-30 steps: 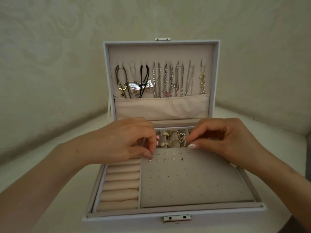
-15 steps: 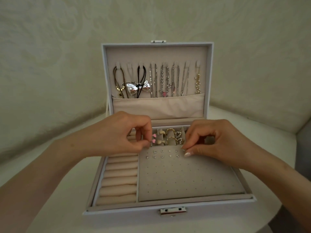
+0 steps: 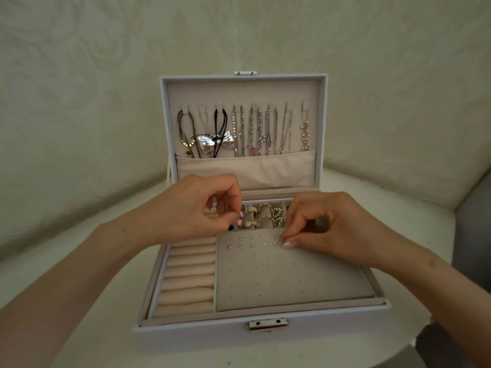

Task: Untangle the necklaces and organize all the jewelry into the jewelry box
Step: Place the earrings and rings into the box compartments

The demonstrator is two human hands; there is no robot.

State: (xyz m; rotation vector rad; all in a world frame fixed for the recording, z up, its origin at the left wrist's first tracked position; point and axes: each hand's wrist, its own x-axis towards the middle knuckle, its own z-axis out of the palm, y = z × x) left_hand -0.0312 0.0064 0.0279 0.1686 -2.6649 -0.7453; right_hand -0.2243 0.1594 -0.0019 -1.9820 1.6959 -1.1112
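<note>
The white jewelry box (image 3: pixel 265 332) stands open in front of me. Several necklaces (image 3: pixel 249 134) hang from hooks inside its raised lid. My left hand (image 3: pixel 196 208) pinches small pink earrings (image 3: pixel 240 217) above the ring slots. My right hand (image 3: pixel 326 224) pinches a tiny stud at the top right corner of the grey earring pad (image 3: pixel 287 277), where several studs (image 3: pixel 252 241) sit in two rows. Rings (image 3: pixel 264 216) fill the back slots between my hands.
Cream ring rolls (image 3: pixel 187 277) line the box's left compartment. A fabric pocket (image 3: pixel 247 168) runs across the lid's lower part. The box sits on a white round table (image 3: pixel 87 328) against a patterned pale wall.
My left hand has lifted up and back from the pad's top left corner, carrying the pink earrings. My right hand stays at the pad's top right corner.
</note>
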